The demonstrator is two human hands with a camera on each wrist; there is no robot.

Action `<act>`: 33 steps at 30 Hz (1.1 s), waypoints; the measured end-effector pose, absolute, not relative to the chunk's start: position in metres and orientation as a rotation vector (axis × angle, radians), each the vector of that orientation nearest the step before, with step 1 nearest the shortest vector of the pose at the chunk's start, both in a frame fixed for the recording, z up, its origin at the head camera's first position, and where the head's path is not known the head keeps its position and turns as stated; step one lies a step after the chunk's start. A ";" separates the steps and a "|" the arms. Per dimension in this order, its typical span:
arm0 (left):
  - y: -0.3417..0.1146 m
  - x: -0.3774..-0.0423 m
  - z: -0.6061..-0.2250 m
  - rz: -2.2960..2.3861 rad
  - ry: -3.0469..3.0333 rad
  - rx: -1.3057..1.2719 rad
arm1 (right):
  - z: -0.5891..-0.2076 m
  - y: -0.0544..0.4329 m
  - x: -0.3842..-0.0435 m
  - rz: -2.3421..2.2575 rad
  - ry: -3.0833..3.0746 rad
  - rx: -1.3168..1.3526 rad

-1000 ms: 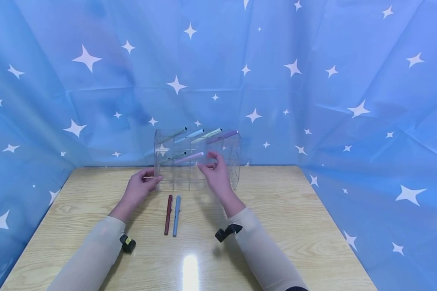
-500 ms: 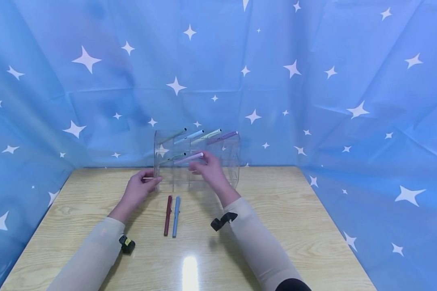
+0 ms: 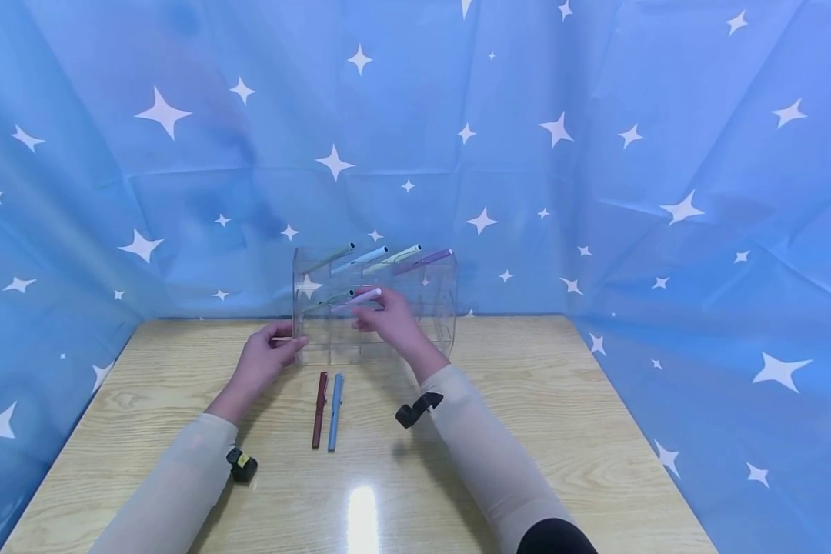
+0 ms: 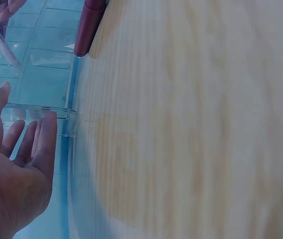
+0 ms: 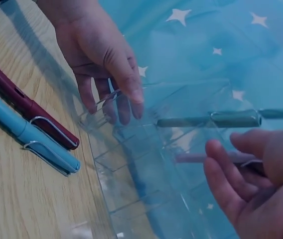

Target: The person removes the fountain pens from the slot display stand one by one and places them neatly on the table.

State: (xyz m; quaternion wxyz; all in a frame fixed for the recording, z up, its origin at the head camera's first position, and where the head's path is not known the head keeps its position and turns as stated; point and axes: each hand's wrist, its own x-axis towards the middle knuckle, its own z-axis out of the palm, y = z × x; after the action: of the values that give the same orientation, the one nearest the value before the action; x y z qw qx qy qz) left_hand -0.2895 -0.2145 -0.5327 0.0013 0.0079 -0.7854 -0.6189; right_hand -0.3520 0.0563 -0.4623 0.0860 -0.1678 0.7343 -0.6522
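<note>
Left hand (image 3: 266, 355) is gripping the clear rack (image 3: 346, 327) by its side. Right hand (image 3: 396, 322), grip narrow, is pinching the lilac pen (image 3: 355, 301) slanting in the rack's lower pen row. Maroon pen (image 3: 319, 412) and blue pen (image 3: 335, 413) are lying on the desk (image 3: 561, 431).

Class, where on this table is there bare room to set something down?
The table is bare right of the right sleeve and left of the left sleeve; a smaller patch separates the blue pen and right sleeve. It's crowded at the rack, among pens, left hand and right hand.
</note>
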 end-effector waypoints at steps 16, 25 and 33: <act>-0.215 -0.289 -0.532 -1.970 -2.447 0.026 | -0.461 0.042 -0.355 -1.934 2.294 -0.403; -0.215 -0.289 -0.532 -1.954 -2.455 0.032 | -0.471 0.038 -0.357 -2.017 2.328 -0.373; -0.214 -0.290 -0.532 -1.959 -2.456 0.032 | -0.477 0.041 -0.351 -2.231 2.318 -0.384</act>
State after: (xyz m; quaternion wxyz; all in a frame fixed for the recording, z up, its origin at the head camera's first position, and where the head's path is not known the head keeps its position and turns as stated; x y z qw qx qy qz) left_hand -0.2895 -0.2145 -0.5316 -0.0001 0.0101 -0.7818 -0.6234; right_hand -0.3514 0.0415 -0.4773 -0.0492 -0.1183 0.7145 -0.6878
